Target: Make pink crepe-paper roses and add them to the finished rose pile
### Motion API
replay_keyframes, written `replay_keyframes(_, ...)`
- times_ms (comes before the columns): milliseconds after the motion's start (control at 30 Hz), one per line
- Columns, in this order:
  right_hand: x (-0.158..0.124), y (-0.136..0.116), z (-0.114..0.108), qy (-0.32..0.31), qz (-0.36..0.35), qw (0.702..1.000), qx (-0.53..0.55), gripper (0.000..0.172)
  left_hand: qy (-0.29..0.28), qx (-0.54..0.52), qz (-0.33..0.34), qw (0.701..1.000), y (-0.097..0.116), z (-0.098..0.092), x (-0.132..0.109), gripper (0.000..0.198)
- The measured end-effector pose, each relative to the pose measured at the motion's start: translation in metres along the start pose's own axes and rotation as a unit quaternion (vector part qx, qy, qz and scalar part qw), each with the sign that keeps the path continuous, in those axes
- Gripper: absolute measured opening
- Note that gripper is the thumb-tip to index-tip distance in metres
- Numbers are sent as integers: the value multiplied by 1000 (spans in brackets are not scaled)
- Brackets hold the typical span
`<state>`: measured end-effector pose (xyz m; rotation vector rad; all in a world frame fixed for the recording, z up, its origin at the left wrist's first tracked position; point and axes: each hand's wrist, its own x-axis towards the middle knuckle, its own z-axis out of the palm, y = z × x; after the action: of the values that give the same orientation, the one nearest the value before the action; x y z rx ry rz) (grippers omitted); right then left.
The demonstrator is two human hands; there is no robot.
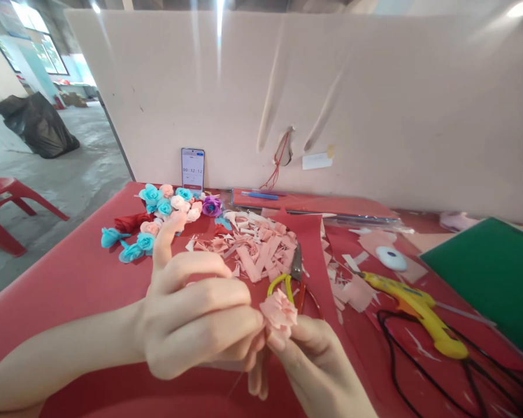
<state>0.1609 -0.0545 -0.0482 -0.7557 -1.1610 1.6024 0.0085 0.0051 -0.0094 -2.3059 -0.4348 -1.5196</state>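
A small pink paper flower (279, 310) with layered petals is held upright between my two hands. My right hand (316, 357) pinches it low down with thumb and fingers. My left hand (200, 313) presses its fingertips against the flower's left side, with one finger raised away from the others. Just behind the flower lie scissors (296, 264) with yellow handles, partly hidden by it. Beyond them is a pile of cut pink paper pieces (261, 247). Finished paper roses (165, 206) in blue, pink and purple sit in a cluster past my left hand.
A yellow glue gun (418, 307) with a black cord lies at the right, near a white oval object (391, 258) and a green board (488, 273). A phone (192, 169) showing a timer leans on the pale panel (375, 104) behind the red table (91, 255).
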Motion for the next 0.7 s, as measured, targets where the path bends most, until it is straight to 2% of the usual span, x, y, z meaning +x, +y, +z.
replay_keyframes(133, 0, -2, 0, 17, -41, 998, -40, 26, -28, -23, 26, 999, 1, 2, 5, 13)
replay_keyframes(300, 0, -7, 1, 30, -46, 995, -84, 16, -39, -10, 9, 999, 1, 3, 8, 11)
replay_keyframes(533, 0, -10, 2, 59, -93, 982, -155, 26, -52, -17, 16, 998, -1, 1, 7, 8)
replay_keyframes(700, 1, -13, 3, 76, -141, 963, -218, 27, -66, -45, -18, 997, 0, 3, 0, 4)
